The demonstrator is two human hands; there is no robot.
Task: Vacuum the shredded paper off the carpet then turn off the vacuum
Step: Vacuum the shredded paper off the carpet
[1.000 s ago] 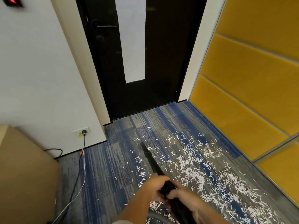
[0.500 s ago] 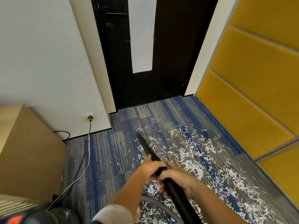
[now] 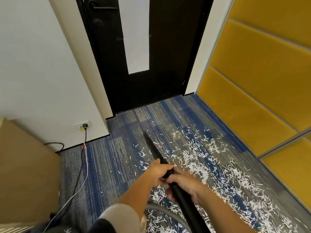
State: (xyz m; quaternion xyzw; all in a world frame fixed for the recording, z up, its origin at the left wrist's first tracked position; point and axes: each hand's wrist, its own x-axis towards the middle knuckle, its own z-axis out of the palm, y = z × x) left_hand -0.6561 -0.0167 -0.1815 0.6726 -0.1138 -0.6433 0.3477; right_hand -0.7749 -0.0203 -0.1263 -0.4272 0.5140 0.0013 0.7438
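Paper strewn over the carpet, mostly right side. Left hand and right hand together on the wand — fingers curled round it, tip toward the door.

The black tube runs off the bottom edge, and its joint is covered where the left hand and right hand wrap it. The grey hose vanishes behind the sleeve and the tube. The box is cut by the left edge, the door by the top.
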